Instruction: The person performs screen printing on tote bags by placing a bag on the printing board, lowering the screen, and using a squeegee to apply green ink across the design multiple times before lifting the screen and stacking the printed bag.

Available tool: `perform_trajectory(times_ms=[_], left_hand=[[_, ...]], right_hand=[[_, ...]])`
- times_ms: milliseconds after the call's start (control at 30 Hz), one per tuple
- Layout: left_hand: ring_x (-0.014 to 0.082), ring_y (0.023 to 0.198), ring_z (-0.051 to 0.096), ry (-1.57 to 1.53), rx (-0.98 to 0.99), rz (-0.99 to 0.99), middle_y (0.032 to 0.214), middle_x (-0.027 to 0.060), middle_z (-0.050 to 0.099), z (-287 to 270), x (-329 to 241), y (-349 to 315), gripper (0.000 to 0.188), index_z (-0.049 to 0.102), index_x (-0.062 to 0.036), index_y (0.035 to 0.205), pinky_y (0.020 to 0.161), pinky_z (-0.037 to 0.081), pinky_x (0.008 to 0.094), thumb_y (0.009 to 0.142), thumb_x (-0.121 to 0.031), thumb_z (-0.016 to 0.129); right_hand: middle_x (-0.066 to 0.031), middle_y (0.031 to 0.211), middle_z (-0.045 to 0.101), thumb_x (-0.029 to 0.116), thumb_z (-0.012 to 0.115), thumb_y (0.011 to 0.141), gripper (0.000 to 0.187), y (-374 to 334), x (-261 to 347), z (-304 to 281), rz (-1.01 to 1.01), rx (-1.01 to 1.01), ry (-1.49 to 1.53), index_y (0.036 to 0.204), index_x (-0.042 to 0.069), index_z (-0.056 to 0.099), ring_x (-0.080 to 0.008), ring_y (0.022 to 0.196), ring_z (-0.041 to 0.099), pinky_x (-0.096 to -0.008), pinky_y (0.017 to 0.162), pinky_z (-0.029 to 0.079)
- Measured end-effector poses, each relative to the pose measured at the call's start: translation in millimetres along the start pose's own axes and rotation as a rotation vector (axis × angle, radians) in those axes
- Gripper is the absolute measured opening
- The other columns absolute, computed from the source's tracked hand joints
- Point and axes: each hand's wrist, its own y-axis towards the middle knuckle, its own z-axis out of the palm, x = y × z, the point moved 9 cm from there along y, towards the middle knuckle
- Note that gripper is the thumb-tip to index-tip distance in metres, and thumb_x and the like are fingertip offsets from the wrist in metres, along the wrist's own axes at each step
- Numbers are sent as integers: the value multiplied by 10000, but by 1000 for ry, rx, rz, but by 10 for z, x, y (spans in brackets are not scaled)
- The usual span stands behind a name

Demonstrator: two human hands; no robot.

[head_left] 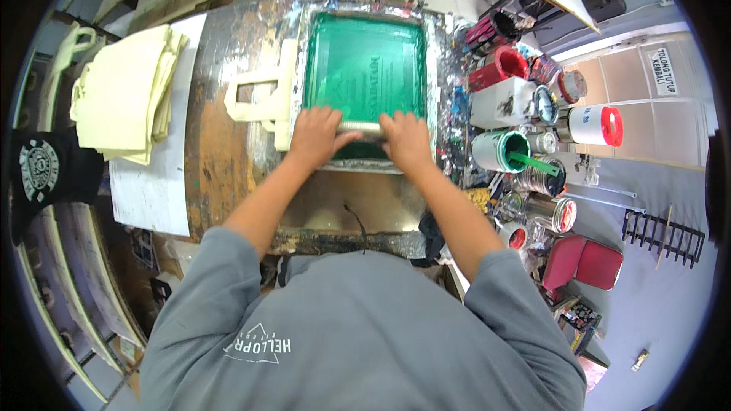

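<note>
Both hands grip a pale squeegee point(359, 130) that lies crosswise at the near end of a printing screen point(364, 68). My left hand point(314, 137) is closed on its left end, thumb pointing inward. My right hand point(406, 138) closes round the right end. Green ink coats the screen's mesh, with faint lettering in it. The screen's frame lies flat on the table. From under its left side sticks out a cream cloth bag point(283, 99) with a loop handle; the rest of the bag is hidden. The squeegee's blade is out of sight.
A stack of cream bags point(126, 95) sits on a white board point(156, 202) to the left. Ink tubs crowd the right side, among them a green-ink tub point(499, 151) with a green stirrer and a red container point(502, 68). The worn wooden table point(221, 144) is ink-stained.
</note>
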Motion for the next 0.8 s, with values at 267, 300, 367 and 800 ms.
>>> perform_trajectory(times_ms=[267,300,367,800], left_hand=[[352,1124,534,-112,31,-546,1153,107,576,127,888,-1400,999,554,-57,1505,1080,353,507,734,-594,893],[350,1123,529,-120,22,-452,1138,99,577,177,930,-1416,972,586,-70,1486,1081,350,502,721,-577,907],[345,1121,519,-134,103,-358,1106,85,578,312,996,-1427,921,649,-96,1447,1083,342,492,693,-541,934],[182,967,643,-943,-678,-481,1116,111,659,-1063,1060,-333,667,585,55,1410,867,527,332,970,-391,813]], right_hand=[[-91,1147,585,249,800,863,522,-683,287,169,2,63,-2,1348,177,618,-297,1096,540,-495,997,391],[-91,1158,587,246,792,872,517,-658,286,154,-9,64,1,1353,170,618,-299,1115,540,-505,1016,384],[-96,1182,591,234,777,887,513,-567,285,38,-12,45,-3,1369,159,615,-304,1157,539,-529,1051,366],[-38,862,666,532,738,914,432,847,174,-2396,-45,-596,-175,1065,129,764,-259,873,621,-459,855,361]])
